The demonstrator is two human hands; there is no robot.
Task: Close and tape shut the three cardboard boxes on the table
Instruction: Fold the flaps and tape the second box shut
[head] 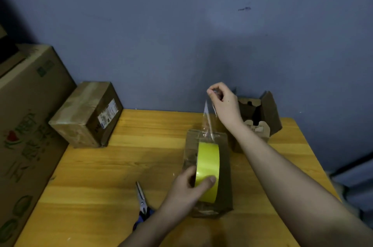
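Left of the brown cardboard box (pixel 210 168) mid-bench: taped carton (pixel 86 113). Upon it: left hand (pixel 189 188) gripping yellow tape roll (pixel 207 172). Above: right hand (pixel 222 101) pinching clear tape strip (pixel 209 119). Right: open carton (pixel 260 117). Likely risk: slack strip folding, self-sticking.

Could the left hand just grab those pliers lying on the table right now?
Probably not at once. The pliers lie bare on the table just beside the left hand, with nothing between, but that hand is gripping the yellow tape roll and would have to let go first.
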